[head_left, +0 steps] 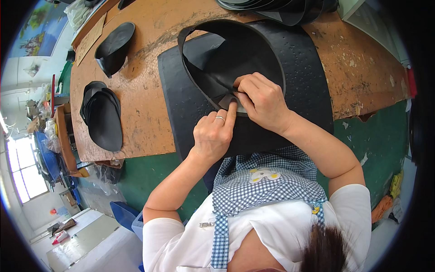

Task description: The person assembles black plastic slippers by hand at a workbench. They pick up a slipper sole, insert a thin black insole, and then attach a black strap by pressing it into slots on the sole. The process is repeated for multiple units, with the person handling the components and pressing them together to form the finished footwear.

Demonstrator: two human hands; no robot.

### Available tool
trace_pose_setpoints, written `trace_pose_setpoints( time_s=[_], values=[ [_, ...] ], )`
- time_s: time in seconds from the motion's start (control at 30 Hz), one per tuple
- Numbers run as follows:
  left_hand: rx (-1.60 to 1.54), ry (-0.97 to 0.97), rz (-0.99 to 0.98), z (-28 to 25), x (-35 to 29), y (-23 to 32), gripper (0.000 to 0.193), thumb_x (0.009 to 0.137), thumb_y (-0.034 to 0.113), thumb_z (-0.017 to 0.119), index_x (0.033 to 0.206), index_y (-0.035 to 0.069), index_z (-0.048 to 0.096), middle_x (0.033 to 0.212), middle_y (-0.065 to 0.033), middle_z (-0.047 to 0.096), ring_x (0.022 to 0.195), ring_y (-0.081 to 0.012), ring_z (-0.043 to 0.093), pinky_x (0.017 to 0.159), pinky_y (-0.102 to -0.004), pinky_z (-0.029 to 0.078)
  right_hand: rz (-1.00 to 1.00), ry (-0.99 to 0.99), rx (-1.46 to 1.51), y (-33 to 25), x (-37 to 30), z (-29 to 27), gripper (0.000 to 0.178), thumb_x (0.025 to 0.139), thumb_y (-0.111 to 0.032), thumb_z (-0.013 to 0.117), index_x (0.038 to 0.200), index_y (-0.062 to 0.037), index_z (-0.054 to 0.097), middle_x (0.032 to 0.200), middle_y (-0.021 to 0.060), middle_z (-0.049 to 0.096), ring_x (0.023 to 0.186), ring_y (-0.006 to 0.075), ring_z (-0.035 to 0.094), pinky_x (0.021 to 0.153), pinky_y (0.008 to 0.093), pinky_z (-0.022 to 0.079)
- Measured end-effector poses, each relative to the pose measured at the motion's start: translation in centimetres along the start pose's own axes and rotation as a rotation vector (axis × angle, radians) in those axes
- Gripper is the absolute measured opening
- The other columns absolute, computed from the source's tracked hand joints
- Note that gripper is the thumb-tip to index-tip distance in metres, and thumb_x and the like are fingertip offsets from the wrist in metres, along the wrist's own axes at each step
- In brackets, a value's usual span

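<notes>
A large, flexible black sheet piece (249,50), maybe leather or rubber, lies on the black mat (303,86), with one strip curling up into a loop on its left. My right hand (263,100) is closed, thumb and fingers pinching a fold of this piece near its front edge. Beside it, my left hand (214,130) presses an outstretched index finger onto the sheet at a small grey patch (241,109). The other left fingers are curled at the piece's near edge, and a ring sits on one. What lies beneath the fingertips is hidden.
On the worn wooden table (145,109), a stack of black oval pieces (105,120) lies at left, with another curved black piece (115,47) behind it. More black sheets (281,10) are piled at the far edge. A blue bin (124,215) stands at lower left.
</notes>
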State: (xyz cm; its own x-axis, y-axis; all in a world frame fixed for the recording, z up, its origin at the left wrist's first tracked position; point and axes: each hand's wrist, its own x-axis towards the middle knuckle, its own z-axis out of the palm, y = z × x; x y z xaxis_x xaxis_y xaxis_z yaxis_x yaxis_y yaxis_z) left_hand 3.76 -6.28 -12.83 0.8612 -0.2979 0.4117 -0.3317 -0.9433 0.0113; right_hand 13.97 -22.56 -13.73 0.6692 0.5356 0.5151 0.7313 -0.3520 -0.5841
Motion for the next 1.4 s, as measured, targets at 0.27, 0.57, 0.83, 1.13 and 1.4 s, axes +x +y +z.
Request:
trace_pose_setpoints(
  time_s=[0.27,0.57,0.83,1.13,1.4],
  values=[
    [0.063,0.007,-0.065,0.8,-0.7,1.2,0.05,0.07,0.005,0.066,0.119,-0.002,0.073,0.064,-0.0016,0.053,0.054,-0.0117,0.054,0.047,-0.025,0.045,-0.005,-0.004,-0.017,-0.2,-0.1,0.0,0.011,0.082,0.0,0.071,0.088,0.0,0.061,0.097,0.0113,0.07,0.084,0.0281,0.067,0.069,0.037,0.056],
    [0.055,-0.129,-0.323,0.6,-0.7,2.4,0.041,0.082,0.001,0.069,0.123,0.003,0.072,0.07,-0.006,0.064,0.052,-0.0182,0.063,0.045,-0.0299,0.049,-0.068,0.021,-0.068,0.0,-0.3,0.1,0.016,0.082,-0.005,0.074,0.091,-0.0026,0.061,0.097,0.0082,0.068,0.086,0.0251,0.067,0.068,0.0341,0.058],
    [0.018,-0.193,-0.35,0.3,-0.5,2.7,0.053,0.08,0.0,0.067,0.131,-0.012,0.06,0.075,-0.0129,0.068,0.058,-0.0225,0.069,0.049,-0.0317,0.054,-0.028,-0.015,0.115,0.0,-0.3,-0.2,0.011,0.089,-0.009,0.07,0.096,-0.001,0.067,0.104,0.0106,0.071,0.09,0.0276,0.068,0.075,0.0382,0.059],
    [-0.176,-0.319,-0.404,-1.1,0.9,0.2,0.033,0.1,0.012,0.058,0.126,-0.009,0.057,0.064,-0.0158,0.067,0.053,-0.0274,0.068,0.048,-0.0379,0.05,-0.116,-0.226,-0.04,-0.1,0.0,0.2,0.036,0.096,-0.02,0.063,0.121,0.0057,0.066,0.142,0.0157,0.057,0.132,0.0308,0.051,0.109,0.042,0.043],
    [-0.619,0.204,-0.922,-4.3,1.3,-4.6,0.024,0.101,0.017,0.065,0.113,-0.004,0.067,0.068,-0.0056,0.064,0.058,-0.0137,0.061,0.061,-0.0304,0.051,-0.243,-0.534,-0.242,-0.4,-0.4,0.2,0.069,0.102,-0.052,0.053,0.155,-0.0097,0.042,0.166,0.0125,0.032,0.157,0.0269,0.021,0.128,0.0501,0.017]
  ],
)
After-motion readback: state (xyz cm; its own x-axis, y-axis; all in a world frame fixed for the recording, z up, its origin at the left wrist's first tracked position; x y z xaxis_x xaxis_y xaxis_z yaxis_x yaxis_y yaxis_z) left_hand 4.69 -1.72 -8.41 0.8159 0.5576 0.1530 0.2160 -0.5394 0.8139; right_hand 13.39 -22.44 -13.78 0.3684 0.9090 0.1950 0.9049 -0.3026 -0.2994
